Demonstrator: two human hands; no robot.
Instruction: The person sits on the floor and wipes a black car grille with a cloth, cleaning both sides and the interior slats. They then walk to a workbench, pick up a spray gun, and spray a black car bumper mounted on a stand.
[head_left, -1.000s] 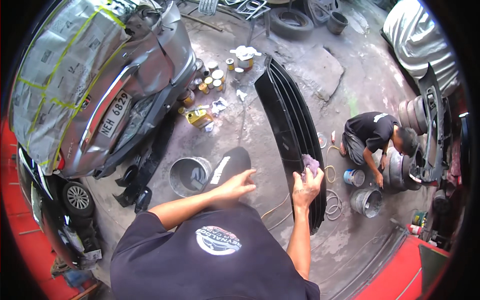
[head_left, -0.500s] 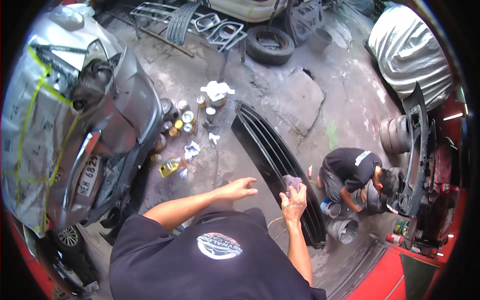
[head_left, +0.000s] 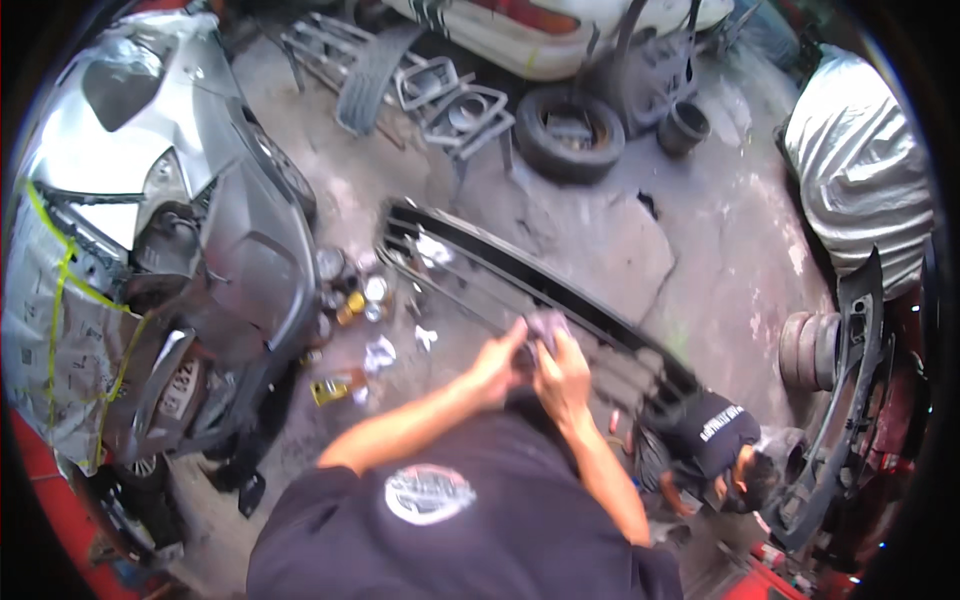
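My right hand (head_left: 564, 378) is closed round a crumpled purple cloth (head_left: 546, 324). From the other side, the curled fingers of my left hand (head_left: 496, 368) meet the same cloth; blur hides the exact grip. Just beyond both hands, a long black slatted car grille (head_left: 585, 308) runs slantwise from upper left to lower right. Its slats show on the side nearer me, smeared by motion. What holds it up is not visible.
At left stands a grey car (head_left: 255, 235), partly masked with paper. Cans (head_left: 375, 290) and a yellow container (head_left: 335, 388) stand nearby. A co-worker (head_left: 715, 435) crouches at right, close to the grille's end. Farther off lie a tyre (head_left: 570, 165) and a bucket (head_left: 684, 128).
My left hand has moved right to the cloth in my right hand, which has shifted left and slightly up. The grille lies at a flatter slant across the view, which has itself shifted.
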